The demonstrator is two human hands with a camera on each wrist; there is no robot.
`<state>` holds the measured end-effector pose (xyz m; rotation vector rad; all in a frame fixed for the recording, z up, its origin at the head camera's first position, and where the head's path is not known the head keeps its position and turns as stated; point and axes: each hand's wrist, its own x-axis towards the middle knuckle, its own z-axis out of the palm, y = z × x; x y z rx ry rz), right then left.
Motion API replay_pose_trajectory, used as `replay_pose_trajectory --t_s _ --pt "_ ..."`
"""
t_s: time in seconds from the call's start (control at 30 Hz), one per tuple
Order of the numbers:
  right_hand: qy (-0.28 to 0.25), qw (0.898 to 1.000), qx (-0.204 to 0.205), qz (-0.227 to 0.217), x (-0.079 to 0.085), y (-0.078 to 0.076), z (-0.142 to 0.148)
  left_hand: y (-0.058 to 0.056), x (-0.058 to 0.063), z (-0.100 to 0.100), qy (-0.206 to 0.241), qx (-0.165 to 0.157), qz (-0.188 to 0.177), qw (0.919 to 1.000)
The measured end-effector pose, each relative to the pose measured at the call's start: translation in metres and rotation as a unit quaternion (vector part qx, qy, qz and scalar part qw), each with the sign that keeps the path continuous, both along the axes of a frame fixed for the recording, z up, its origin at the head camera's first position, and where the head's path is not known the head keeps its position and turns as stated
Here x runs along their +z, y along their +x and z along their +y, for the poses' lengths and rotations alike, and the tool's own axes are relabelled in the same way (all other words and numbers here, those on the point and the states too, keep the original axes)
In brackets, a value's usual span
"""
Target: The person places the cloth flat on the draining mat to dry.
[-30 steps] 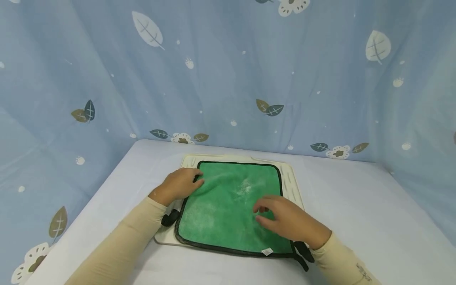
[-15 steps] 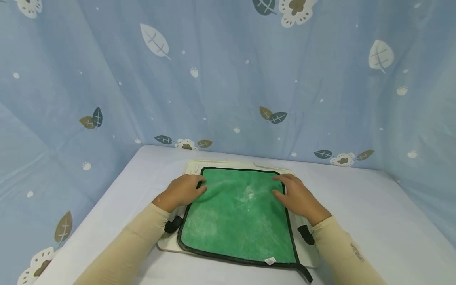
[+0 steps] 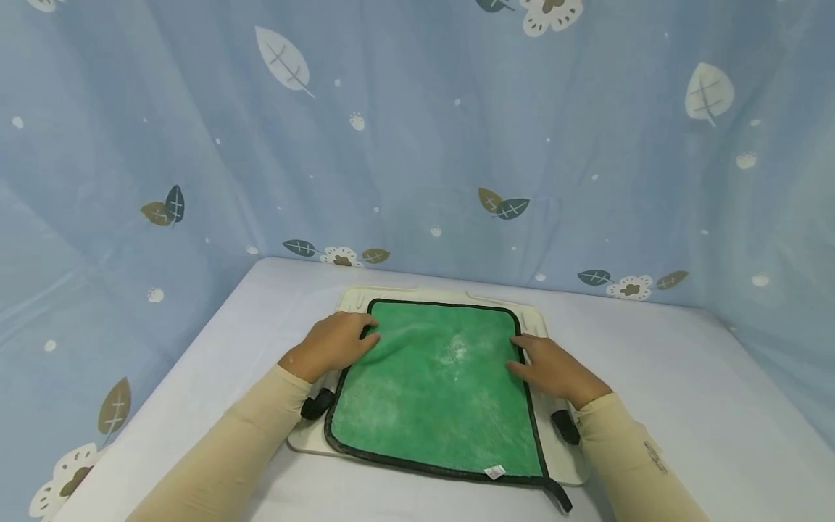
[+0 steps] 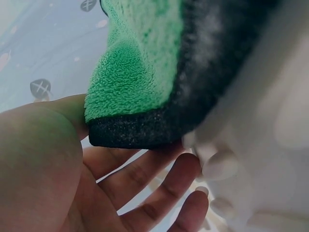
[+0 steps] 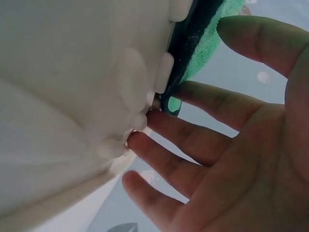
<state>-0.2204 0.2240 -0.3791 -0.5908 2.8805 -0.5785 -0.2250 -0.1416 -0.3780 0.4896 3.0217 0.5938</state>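
A green fleecy cloth (image 3: 437, 399) with black edging and a small white label lies spread over a cream plastic board (image 3: 567, 464). My left hand (image 3: 335, 343) is at the cloth's upper left edge. In the left wrist view its thumb lies over the green pile and its fingers come under the black edging (image 4: 137, 129), pinching the cloth. My right hand (image 3: 551, 366) rests at the right edge, fingers extended. Its thumb (image 5: 241, 36) meets the green side in the right wrist view, and its fingertips reach the edging and the board's ridged side.
Black pieces (image 3: 317, 404) show on the board beside the cloth, one on each side. A black strap (image 3: 557, 496) hangs from the cloth's near right corner. Under the board is a white-covered table (image 3: 665, 406), backed by a blue patterned curtain (image 3: 417, 145).
My right hand has moved from over the middle right of the cloth to its right edge, and its fingers have straightened. The left hand stays at the left edge.
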Motion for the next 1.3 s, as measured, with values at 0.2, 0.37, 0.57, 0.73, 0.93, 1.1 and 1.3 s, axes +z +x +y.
replay_pose_trajectory --t_s 0.2,0.37,0.57,0.73,0.93,1.1,1.3 --pt "0.004 0.999 -0.004 0.037 -0.0002 -0.0009 -0.0041 0.0001 -0.0009 -0.0015 -0.004 0.001 0.0 1.0" --pt "-0.021 0.997 -0.009 0.068 -0.0007 -0.002 -0.0055 -0.0006 -0.0016 -0.0013 -0.004 0.0 0.001 1.0" --pt "-0.061 0.996 -0.007 0.064 0.0011 -0.0021 -0.0084 0.0 0.0024 -0.0011 -0.008 0.004 -0.003 1.0" --pt "-0.066 0.995 -0.014 0.073 0.0026 -0.0013 -0.0078 -0.0005 0.0026 -0.0017 -0.006 -0.001 -0.004 1.0" --pt "-0.059 0.994 -0.03 0.087 0.0026 -0.0027 -0.0067 -0.0003 0.0035 -0.0016 -0.003 0.002 -0.008 1.0" --pt "-0.033 0.994 -0.039 0.092 0.0014 -0.0046 -0.0059 -0.0016 0.002 -0.0012 -0.001 0.006 -0.009 0.9999" --pt "-0.019 0.996 -0.033 0.084 -0.001 -0.0051 -0.0046 -0.0031 -0.0002 -0.0011 0.0 0.006 -0.009 0.9999"
